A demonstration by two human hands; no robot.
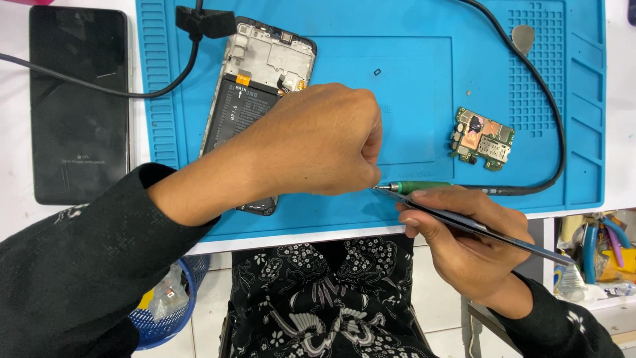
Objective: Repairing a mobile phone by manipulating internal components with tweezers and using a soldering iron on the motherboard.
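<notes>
Head view, left hand [324, 142] fisted over opened phone [255, 86], right hand [464, 242] pinching tweezers [477, 227], circuit board [482, 139] on blue mat [411, 59], green-handled tool [424, 187] alongside.

Slim metal tweezers [474, 227] slant across the blue mat's [411, 66] front edge, tips leftward.

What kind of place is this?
Probably a phone repair bench: an opened phone lies on a blue work mat beside a loose circuit board, and the right hand holds tweezers.
</notes>
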